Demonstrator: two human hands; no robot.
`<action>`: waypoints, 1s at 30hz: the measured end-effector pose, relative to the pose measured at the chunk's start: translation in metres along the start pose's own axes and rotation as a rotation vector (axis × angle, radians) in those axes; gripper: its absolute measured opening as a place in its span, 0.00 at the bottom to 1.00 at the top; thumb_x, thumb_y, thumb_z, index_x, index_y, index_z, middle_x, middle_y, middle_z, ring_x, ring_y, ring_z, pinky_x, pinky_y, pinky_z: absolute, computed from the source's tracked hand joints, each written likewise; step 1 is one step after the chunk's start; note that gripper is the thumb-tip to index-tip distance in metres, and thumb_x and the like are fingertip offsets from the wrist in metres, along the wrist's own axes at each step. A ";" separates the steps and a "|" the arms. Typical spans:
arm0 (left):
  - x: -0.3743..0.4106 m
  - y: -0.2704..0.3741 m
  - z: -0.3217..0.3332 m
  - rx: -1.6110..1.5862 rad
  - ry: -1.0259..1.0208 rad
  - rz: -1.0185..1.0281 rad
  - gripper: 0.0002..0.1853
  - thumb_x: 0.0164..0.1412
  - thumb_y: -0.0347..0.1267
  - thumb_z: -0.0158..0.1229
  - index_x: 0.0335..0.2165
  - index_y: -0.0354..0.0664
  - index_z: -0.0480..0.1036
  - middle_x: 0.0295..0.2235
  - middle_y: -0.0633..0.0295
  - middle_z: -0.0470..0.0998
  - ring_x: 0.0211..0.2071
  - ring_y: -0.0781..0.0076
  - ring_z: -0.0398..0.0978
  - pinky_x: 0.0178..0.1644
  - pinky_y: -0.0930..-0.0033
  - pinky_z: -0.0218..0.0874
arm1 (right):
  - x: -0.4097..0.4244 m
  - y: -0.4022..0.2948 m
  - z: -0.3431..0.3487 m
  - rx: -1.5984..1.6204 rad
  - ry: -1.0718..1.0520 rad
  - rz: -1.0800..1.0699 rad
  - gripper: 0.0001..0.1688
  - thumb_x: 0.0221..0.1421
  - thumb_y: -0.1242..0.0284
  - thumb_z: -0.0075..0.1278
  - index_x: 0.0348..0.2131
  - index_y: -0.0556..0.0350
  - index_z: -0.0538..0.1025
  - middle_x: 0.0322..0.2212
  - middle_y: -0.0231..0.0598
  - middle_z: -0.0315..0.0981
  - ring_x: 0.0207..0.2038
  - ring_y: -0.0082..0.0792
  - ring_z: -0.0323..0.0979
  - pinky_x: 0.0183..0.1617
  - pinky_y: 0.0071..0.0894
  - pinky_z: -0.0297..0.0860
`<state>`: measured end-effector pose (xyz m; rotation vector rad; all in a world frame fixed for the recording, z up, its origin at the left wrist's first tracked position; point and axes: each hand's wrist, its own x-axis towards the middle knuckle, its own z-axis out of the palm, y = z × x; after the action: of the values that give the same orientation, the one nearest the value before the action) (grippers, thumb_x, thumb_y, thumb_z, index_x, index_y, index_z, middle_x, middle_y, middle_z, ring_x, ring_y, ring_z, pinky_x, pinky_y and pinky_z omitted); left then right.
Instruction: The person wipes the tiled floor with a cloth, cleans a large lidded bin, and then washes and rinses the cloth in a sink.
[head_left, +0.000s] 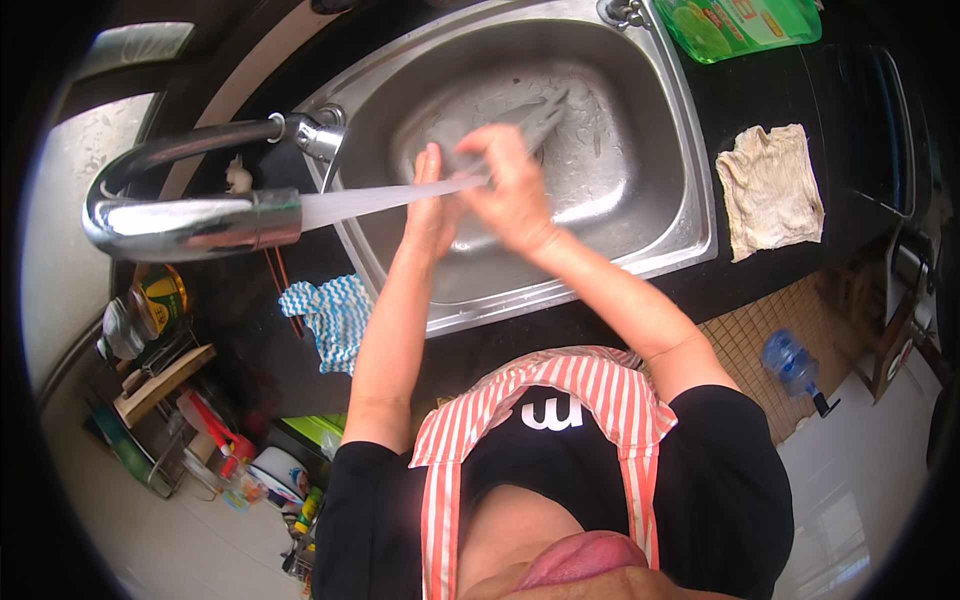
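Both of my hands are over the stainless steel sink (652, 97), where water streams from the chrome tap (187, 223) onto them. My left hand (433, 202) has its fingers extended beside the stream, its palm side largely hidden. Curled and blurred by motion, my right hand (510, 184) closes around a long grey thing (544, 124) with a forked end. That end points away over the basin; what the thing is cannot be told. Small wet bits lie on the basin floor.
A beige cloth (772, 191) lies right of the sink, a green detergent bottle (739, 26) beyond it. At left are a blue-and-white wavy-patterned cloth (334, 319), chopsticks (281, 281) and a wooden board (163, 384). A blue plastic water bottle (791, 364) is on the floor.
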<state>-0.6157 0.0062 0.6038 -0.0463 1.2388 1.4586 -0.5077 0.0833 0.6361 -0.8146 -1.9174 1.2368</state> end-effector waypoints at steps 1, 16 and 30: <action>0.004 -0.007 0.002 -0.142 -0.039 -0.048 0.18 0.57 0.50 0.47 0.38 0.50 0.62 0.36 0.62 0.67 0.37 0.70 0.68 0.37 0.60 0.64 | -0.018 0.004 0.013 0.002 -0.067 -0.079 0.23 0.38 0.72 0.57 0.37 0.59 0.68 0.38 0.44 0.66 0.44 0.38 0.65 0.49 0.33 0.62; -0.034 -0.031 0.064 1.002 -0.185 0.405 0.17 0.41 0.31 0.63 0.32 0.39 0.68 0.29 0.61 0.73 0.33 0.74 0.70 0.38 0.70 0.61 | -0.036 0.109 0.008 1.756 -0.413 1.112 0.33 0.50 0.47 0.44 0.39 0.59 0.69 0.32 0.39 0.71 0.35 0.32 0.69 0.43 0.33 0.66; 0.000 -0.048 0.054 1.174 0.153 0.561 0.10 0.46 0.36 0.59 0.25 0.41 0.71 0.23 0.53 0.74 0.27 0.62 0.73 0.32 0.65 0.62 | -0.050 0.124 0.031 1.535 0.003 1.234 0.18 0.55 0.59 0.39 0.30 0.56 0.70 0.30 0.39 0.70 0.32 0.33 0.70 0.36 0.31 0.69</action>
<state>-0.5485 0.0324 0.5964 1.0588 2.1739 0.9556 -0.4898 0.0711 0.5005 -0.9570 0.1874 2.6666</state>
